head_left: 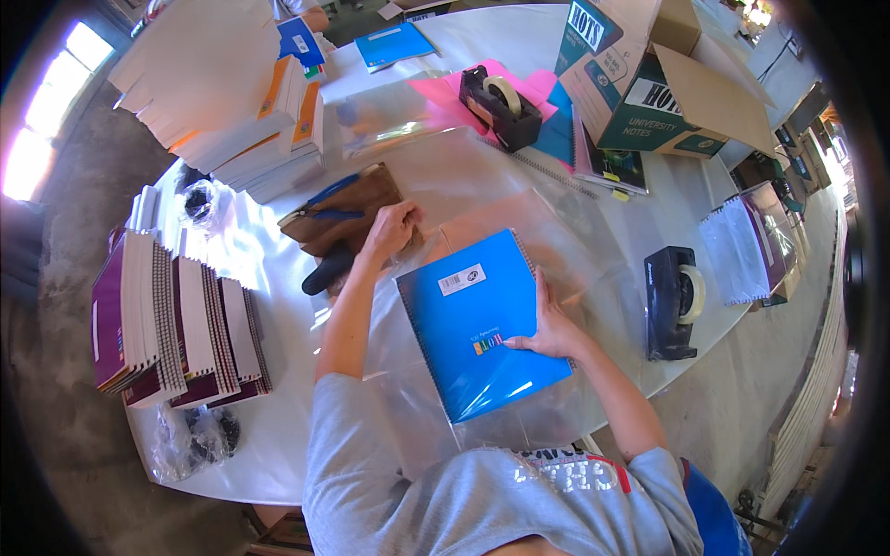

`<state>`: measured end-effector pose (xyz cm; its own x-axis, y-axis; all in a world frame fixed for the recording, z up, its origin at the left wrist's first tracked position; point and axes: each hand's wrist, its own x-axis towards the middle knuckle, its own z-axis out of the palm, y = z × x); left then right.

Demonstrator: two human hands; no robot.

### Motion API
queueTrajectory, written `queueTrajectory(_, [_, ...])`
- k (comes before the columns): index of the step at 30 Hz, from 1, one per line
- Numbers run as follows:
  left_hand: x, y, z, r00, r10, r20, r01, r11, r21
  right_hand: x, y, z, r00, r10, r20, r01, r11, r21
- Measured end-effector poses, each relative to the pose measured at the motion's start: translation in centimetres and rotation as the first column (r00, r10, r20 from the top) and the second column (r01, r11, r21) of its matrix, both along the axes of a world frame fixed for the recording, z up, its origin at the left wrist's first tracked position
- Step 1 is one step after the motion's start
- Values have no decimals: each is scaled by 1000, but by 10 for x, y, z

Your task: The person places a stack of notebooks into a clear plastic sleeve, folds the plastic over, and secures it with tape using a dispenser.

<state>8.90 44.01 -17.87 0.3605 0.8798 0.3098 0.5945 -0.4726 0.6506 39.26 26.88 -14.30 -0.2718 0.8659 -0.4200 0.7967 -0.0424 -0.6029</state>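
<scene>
A blue spiral-bound notebook (482,310) lies tilted on clear plastic film (593,398) in front of me. My right hand (549,324) grips its right side, thumb on the cover and fingers along the edge. Beyond the notebook's upper left corner, my left hand (397,228) is closed with bent fingers at the film's edge, and seems to pinch it; the fingertips are partly hidden. Just beside that hand lies a brown pouch (348,208) with a blue strip on it, and a dark elongated object (327,271) rests below the pouch.
Purple notebooks (139,310) stand in stacks at the left, behind them a tall pile of orange-edged books (269,130). Black tape dispensers stand at the right (669,306) and far middle (501,107), the latter on pink sheets (436,93). An opened carton (640,102) is far right.
</scene>
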Motion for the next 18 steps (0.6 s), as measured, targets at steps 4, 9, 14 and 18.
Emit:
queueTrajectory(4, [-4,11,-13,955,293,-42,-273,926,261,-4,0,5,1000,19,-10,-19,998,-55])
queueTrajectory(9, [20,-56,102,886,381,266,-445,860,251,1,0,1,997,-60,-37,58,996,-64])
queueTrajectory(14, [56,-211,63,982,5,-188,-21,997,-79,-3,-1,-1,1000,-28,6,27,999,20])
queueTrajectory(18, [66,-234,37,985,-5,-174,-56,937,-344,21,-18,-24,977,-70,-202,89,992,88])
